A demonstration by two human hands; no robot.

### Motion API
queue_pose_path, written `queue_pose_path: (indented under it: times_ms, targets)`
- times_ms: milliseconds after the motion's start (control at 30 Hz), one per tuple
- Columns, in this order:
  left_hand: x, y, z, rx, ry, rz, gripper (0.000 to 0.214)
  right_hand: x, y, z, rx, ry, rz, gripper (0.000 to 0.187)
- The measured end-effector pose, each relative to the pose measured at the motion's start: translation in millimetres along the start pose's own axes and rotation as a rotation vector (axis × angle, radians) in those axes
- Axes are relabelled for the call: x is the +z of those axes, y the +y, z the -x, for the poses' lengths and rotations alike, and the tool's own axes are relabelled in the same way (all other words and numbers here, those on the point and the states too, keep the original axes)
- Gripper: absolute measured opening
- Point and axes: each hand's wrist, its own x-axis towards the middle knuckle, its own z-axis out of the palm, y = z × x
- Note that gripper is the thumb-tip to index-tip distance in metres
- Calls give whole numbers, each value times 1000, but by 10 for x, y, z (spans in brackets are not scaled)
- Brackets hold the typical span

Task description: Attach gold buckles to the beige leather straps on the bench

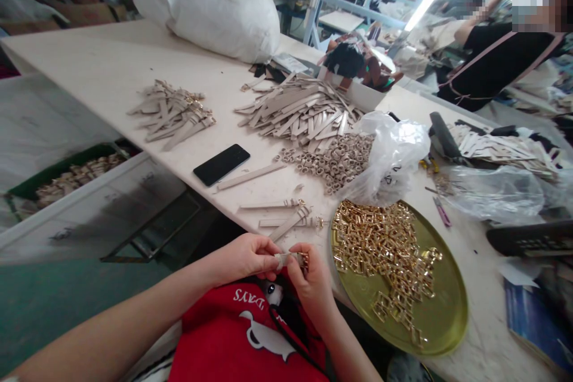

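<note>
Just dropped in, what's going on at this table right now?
The person's left hand and right hand pinch one short beige strap between them at the table edge, the right hand at its gold buckle end. A round gold tray heaped with gold buckles sits right of the hands. Piles of straps, small loops and a black phone lie farther back.

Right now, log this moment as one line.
left hand: pinches strap | right hand: holds strap's buckle end | nearby: tray of gold buckles

Strap (286, 259) between left hand (244, 258), right hand (313, 279) — buckle tray (443, 317) beside
</note>
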Motion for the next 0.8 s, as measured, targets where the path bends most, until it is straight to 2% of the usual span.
queue_pose_path:
  times_ms: [267,400,500,600,700,800]
  targets:
    - [63,-48,-65,-3,-42,51,34,-145,-42,13,-56,-228,139,11]
    - [63,-71,-64,17,-33,-82,25,-173,-91,-20,-127,-277,274,10]
    - [82,-86,-92,19,-7,-120,23,-184,-104,-42,-110,-290,304,11]
    - [112,-75,-124,1,10,-66,27,-196,-76,-41,-58,-299,225,10]
    - [118,-39,-124,18,-17,-24,36,-190,-22,-15,12,-289,19,16]
    - [107,10,-76,72,-26,-111,46,-150,13,27,48,-251,-178,28]
